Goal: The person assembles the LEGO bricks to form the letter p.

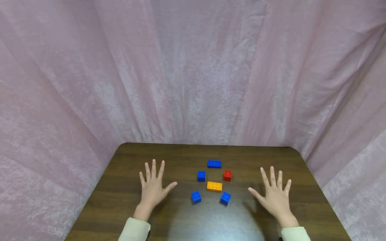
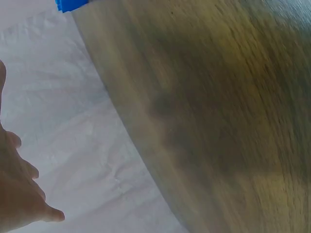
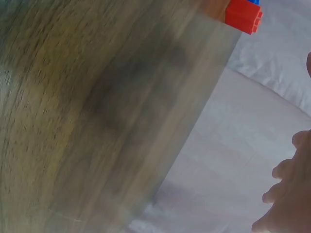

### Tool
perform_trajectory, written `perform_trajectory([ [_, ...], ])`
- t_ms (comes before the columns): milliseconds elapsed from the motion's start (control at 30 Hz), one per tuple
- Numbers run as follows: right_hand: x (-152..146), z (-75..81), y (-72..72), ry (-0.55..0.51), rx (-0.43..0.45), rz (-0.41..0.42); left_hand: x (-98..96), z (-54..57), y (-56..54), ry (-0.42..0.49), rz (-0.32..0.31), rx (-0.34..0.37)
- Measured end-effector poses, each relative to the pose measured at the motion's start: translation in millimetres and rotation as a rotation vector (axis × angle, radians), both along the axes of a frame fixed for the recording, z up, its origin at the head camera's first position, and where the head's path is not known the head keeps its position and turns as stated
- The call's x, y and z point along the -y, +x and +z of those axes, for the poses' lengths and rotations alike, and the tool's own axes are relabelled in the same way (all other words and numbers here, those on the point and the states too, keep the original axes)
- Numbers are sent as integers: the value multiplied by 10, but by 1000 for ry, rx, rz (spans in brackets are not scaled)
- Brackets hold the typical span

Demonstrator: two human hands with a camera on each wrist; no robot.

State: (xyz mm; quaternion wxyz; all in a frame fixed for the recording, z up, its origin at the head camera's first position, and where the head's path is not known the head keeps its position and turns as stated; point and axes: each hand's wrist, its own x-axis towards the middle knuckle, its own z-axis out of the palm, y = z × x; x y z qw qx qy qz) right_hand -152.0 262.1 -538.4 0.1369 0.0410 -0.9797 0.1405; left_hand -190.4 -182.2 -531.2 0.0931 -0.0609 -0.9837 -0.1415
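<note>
My left hand (image 1: 153, 190) is held out with fingers spread, left of a group of toy building bricks, holding nothing. On the other side my right hand (image 1: 275, 197) is spread the same way, its thumb toward the bricks. Between them an orange long brick (image 1: 214, 186) lies in the middle. Behind it are a small blue brick (image 1: 201, 176), a red brick (image 1: 227, 175) and, farthest back, a long blue brick (image 1: 214, 164). Two more small blue bricks sit nearer, one left (image 1: 196, 197) and one right (image 1: 225, 198). The right wrist view shows the red brick (image 3: 243, 16) at its top.
The bricks rest on a dark brown wooden table (image 1: 126, 174) with rounded far corners. Pink velvety curtains (image 1: 193, 73) hang right behind the table's far edge and along both sides. Glare lies on the tabletop near the front.
</note>
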Motion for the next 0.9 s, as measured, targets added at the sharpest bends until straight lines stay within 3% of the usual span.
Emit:
perform_trajectory([
  [367, 114, 29, -8, -30, -2, 35, -164, 40, 9, 42, -35, -8],
  [600, 172, 27, -17, -47, -36, 50, -243, 32, 11, 67, -91, -41],
  [900, 291, 14, -26, -112, -74, 103, -371, 15, 28, 144, -146, -31],
])
